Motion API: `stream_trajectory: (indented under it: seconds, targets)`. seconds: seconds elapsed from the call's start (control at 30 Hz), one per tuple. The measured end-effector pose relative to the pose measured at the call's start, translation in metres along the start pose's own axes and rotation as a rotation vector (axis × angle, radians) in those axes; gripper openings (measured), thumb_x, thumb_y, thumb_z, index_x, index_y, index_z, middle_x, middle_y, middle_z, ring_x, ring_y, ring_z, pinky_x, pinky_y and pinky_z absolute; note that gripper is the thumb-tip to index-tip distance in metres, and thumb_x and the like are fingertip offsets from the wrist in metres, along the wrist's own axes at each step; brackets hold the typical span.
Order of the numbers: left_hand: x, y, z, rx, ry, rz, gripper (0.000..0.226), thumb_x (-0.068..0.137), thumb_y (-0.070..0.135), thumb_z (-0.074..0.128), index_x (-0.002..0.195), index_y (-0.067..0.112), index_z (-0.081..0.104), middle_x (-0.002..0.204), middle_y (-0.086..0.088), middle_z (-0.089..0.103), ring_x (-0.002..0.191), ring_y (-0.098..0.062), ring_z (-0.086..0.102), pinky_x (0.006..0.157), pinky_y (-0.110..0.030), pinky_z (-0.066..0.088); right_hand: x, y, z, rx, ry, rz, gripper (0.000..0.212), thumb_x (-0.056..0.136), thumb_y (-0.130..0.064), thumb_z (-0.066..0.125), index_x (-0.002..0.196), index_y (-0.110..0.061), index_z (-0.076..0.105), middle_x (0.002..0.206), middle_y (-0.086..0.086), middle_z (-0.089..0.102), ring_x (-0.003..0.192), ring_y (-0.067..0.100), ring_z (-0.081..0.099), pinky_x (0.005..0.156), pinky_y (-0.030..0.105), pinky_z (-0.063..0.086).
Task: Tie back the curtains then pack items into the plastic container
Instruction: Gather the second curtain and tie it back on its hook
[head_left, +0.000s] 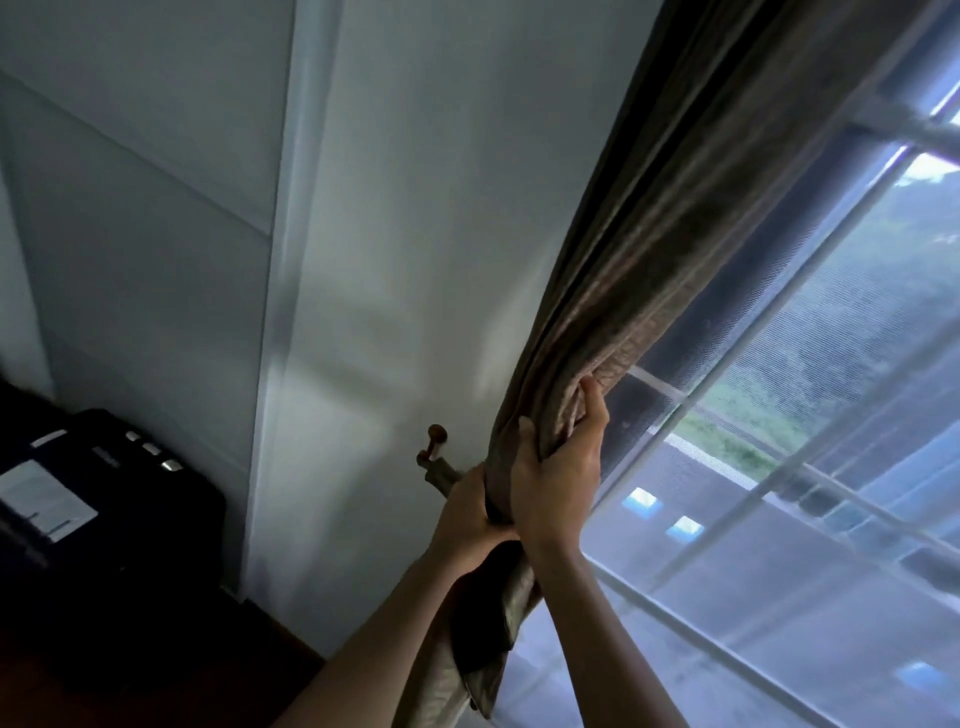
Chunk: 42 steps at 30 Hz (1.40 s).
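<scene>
Brown, faintly shiny cloth fills the near part of the view: the curtain (587, 364) is gathered into one thick rope that runs from about 6 o'clock up to 1 o'clock. Both forearms rise from the lower edge to meet it just below centre. The left hand (467, 525) wraps the bundle from the wall side, fingers curled round what looks like a tie-back band (496, 499) looped over the folds; whether the band is fully closed I cannot tell. Touching it, just above toward 1 o'clock, the right hand (558, 467) clutches the folds, thumb and fingers pressed deep into the cloth.

Just beside the left hand at 10 o'clock, a small wooden holdback knob (435, 449) stands out from the white wall (395, 234). Farther off at 3 o'clock is the window (805, 441) with its pale bars. At 9 o'clock, low and dark, sits a black device (130, 478) with light labels.

This looks like the first step, tying back the curtain, with packing not begun; no plastic container is in view. The next move probably calls for keeping the bundle squeezed with the right hand while the left carries the band's end over to the knob and hooks it.
</scene>
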<state>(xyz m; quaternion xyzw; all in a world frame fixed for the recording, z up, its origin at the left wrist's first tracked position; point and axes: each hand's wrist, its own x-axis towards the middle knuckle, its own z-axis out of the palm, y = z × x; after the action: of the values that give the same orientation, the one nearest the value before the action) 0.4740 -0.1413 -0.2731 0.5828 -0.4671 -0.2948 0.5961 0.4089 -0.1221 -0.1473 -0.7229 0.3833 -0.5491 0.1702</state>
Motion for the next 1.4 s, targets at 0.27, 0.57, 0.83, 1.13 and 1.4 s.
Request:
stream_trajectory:
  seconds: [0.27, 0.57, 0.83, 1.13, 1.4]
  targets:
    - [-0.005, 0.003, -0.013, 0.065, -0.027, -0.111, 0.034, 0.063, 0.029, 0.079, 0.086, 0.014, 0.058, 0.069, 0.007, 0.06, 0.057, -0.003, 0.055, 0.054, -0.012, 0.04, 0.006, 0.01, -0.012, 0.061, -0.111, 0.026, 0.073, 0.088, -0.014, 0.068, 0.138, -0.044, 0.023, 0.145, -0.001, 0.048, 0.131, 0.015, 0.047, 0.105, 0.045, 0.045]
    - [-0.018, 0.01, -0.029, 0.184, 0.037, -0.065, 0.028, 0.065, 0.023, 0.085, 0.085, 0.013, 0.067, 0.076, 0.003, 0.069, 0.066, -0.01, 0.063, 0.06, -0.015, 0.047, 0.009, 0.014, -0.047, 0.294, -0.403, 0.059, 0.089, 0.081, -0.01, 0.077, 0.141, -0.048, 0.024, 0.137, -0.022, 0.045, 0.121, -0.002, 0.051, 0.095, 0.021, 0.048]
    - [-0.02, 0.014, -0.032, 0.182, 0.008, -0.103, 0.031, 0.067, 0.028, 0.084, 0.089, 0.012, 0.068, 0.07, 0.006, 0.066, 0.065, -0.009, 0.062, 0.055, -0.012, 0.042, -0.036, 0.07, -0.071, 0.272, -0.07, 0.407, 0.015, 0.069, -0.011, 0.051, 0.072, -0.006, 0.064, 0.066, 0.005, 0.064, 0.066, 0.02, 0.062, 0.07, 0.048, 0.054]
    - [-0.024, 0.016, -0.039, 0.165, 0.067, -0.092, 0.035, 0.066, 0.023, 0.087, 0.094, 0.009, 0.071, 0.079, 0.003, 0.068, 0.068, -0.01, 0.063, 0.058, -0.002, 0.042, -0.075, 0.084, -0.046, 0.071, -0.447, 0.539, 0.033, 0.07, -0.023, 0.048, 0.049, -0.002, 0.063, 0.048, 0.013, 0.062, 0.043, 0.025, 0.06, 0.051, 0.037, 0.051]
    - [-0.025, 0.018, -0.042, 0.194, 0.056, -0.123, 0.043, 0.067, 0.027, 0.086, 0.104, 0.011, 0.07, 0.092, -0.001, 0.072, 0.079, -0.012, 0.064, 0.061, -0.003, 0.043, -0.086, 0.103, -0.022, -0.12, -0.458, 0.297, 0.027, 0.086, -0.006, 0.065, 0.107, -0.023, 0.064, 0.107, -0.009, 0.059, 0.086, 0.011, 0.06, 0.067, 0.007, 0.041]
